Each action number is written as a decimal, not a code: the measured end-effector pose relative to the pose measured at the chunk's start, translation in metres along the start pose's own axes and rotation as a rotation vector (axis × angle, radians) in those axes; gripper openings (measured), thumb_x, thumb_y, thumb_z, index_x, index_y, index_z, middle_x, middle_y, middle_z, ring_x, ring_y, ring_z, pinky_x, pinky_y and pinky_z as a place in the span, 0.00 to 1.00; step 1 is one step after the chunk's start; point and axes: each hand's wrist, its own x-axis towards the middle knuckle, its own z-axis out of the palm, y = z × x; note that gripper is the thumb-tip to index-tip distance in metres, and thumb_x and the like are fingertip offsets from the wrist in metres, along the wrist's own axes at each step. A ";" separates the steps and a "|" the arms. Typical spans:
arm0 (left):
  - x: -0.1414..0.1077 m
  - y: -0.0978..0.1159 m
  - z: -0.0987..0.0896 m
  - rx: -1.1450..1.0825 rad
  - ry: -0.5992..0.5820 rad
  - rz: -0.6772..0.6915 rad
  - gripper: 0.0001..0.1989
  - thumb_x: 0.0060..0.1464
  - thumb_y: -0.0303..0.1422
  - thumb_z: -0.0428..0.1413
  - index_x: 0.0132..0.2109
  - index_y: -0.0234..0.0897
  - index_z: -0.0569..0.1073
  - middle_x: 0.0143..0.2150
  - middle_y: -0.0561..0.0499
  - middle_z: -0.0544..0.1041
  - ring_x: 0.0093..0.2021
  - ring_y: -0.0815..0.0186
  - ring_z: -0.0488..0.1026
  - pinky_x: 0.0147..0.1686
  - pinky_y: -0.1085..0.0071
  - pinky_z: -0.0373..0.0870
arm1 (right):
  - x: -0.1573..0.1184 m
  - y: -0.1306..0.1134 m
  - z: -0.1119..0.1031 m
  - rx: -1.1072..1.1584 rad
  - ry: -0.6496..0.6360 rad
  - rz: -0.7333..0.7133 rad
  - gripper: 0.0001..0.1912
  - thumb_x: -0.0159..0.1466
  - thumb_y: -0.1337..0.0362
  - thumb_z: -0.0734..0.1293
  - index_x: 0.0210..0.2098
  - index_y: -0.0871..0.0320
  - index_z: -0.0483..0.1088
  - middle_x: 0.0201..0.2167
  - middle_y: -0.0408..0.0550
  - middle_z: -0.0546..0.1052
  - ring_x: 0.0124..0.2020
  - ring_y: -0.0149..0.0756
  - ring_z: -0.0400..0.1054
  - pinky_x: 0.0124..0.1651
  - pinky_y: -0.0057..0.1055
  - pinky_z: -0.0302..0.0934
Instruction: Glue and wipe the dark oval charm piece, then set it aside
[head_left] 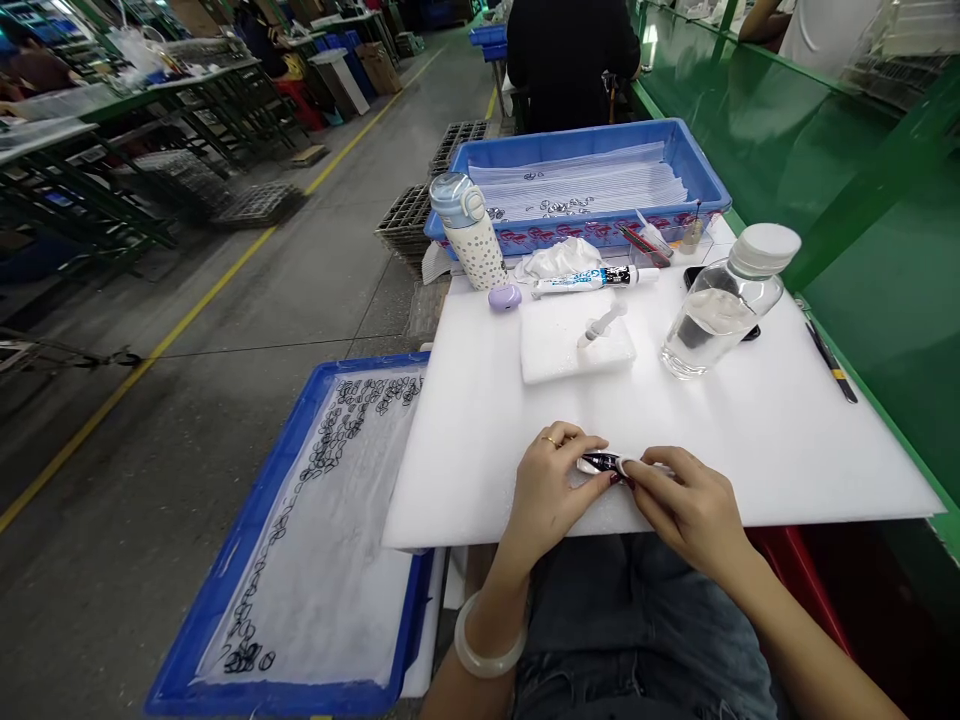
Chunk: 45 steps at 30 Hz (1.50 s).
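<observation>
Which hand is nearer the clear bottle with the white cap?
Right. The right hand is on the near side of the clear bottle; the left hand is farther off, to its near left.

In head view, L hand (551, 490) and R hand (694, 505) hold small black-and-white item (602, 462) above white foam sheet (465, 430), near tbl. edge.

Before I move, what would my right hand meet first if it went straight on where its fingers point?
Your right hand points left, so it would first meet the small black-and-white item already at its fingertips, then probably your left hand, though their exact depths are hard to judge.
</observation>
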 end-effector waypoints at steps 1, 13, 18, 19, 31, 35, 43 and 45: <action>0.000 0.000 0.000 -0.001 -0.003 -0.005 0.12 0.52 0.30 0.66 0.45 0.42 0.79 0.42 0.50 0.74 0.45 0.59 0.74 0.46 0.61 0.73 | 0.000 -0.001 0.000 0.003 0.001 0.004 0.10 0.68 0.68 0.64 0.46 0.57 0.75 0.38 0.50 0.75 0.32 0.31 0.69 0.33 0.27 0.64; -0.002 -0.005 -0.005 -0.073 -0.068 0.004 0.20 0.51 0.25 0.66 0.51 0.44 0.78 0.47 0.49 0.75 0.50 0.58 0.74 0.51 0.60 0.72 | 0.005 -0.002 0.000 0.056 0.061 0.144 0.11 0.69 0.68 0.63 0.48 0.58 0.75 0.40 0.50 0.75 0.26 0.26 0.67 0.30 0.26 0.63; -0.003 -0.005 -0.005 -0.064 -0.074 -0.016 0.19 0.53 0.24 0.63 0.51 0.43 0.78 0.47 0.50 0.74 0.50 0.59 0.73 0.52 0.61 0.71 | -0.001 -0.015 0.006 -0.032 0.068 -0.064 0.09 0.67 0.69 0.64 0.43 0.59 0.75 0.36 0.51 0.75 0.30 0.31 0.69 0.30 0.27 0.63; -0.003 -0.005 -0.005 -0.062 -0.078 -0.020 0.18 0.54 0.24 0.63 0.51 0.43 0.78 0.47 0.50 0.74 0.50 0.59 0.73 0.52 0.61 0.71 | -0.002 -0.016 0.005 0.015 0.047 -0.080 0.09 0.67 0.70 0.64 0.43 0.60 0.75 0.35 0.50 0.75 0.29 0.30 0.69 0.30 0.26 0.63; -0.003 -0.002 -0.002 -0.031 -0.059 -0.040 0.16 0.53 0.30 0.66 0.49 0.40 0.79 0.45 0.49 0.75 0.48 0.59 0.73 0.49 0.62 0.70 | 0.019 0.020 -0.022 0.114 0.047 0.054 0.06 0.66 0.68 0.67 0.42 0.55 0.75 0.41 0.48 0.78 0.42 0.40 0.70 0.43 0.39 0.63; -0.003 -0.001 -0.001 -0.020 -0.020 -0.019 0.14 0.53 0.29 0.66 0.48 0.40 0.79 0.44 0.49 0.75 0.47 0.60 0.73 0.48 0.63 0.70 | 0.014 0.011 -0.004 0.251 -0.071 0.071 0.08 0.67 0.68 0.67 0.46 0.55 0.74 0.39 0.46 0.79 0.39 0.36 0.69 0.41 0.35 0.62; -0.002 0.000 0.001 -0.018 -0.002 -0.037 0.13 0.51 0.28 0.66 0.45 0.40 0.80 0.42 0.50 0.75 0.46 0.60 0.73 0.47 0.63 0.70 | 0.011 0.010 0.001 0.163 -0.039 0.026 0.08 0.67 0.69 0.67 0.45 0.55 0.75 0.41 0.43 0.80 0.38 0.34 0.68 0.38 0.34 0.57; -0.002 0.001 0.001 -0.021 0.000 -0.042 0.13 0.51 0.28 0.66 0.45 0.40 0.80 0.42 0.51 0.75 0.45 0.61 0.73 0.47 0.63 0.70 | 0.011 0.009 0.000 0.133 -0.031 0.008 0.08 0.67 0.69 0.67 0.45 0.55 0.75 0.42 0.42 0.81 0.38 0.34 0.69 0.38 0.34 0.56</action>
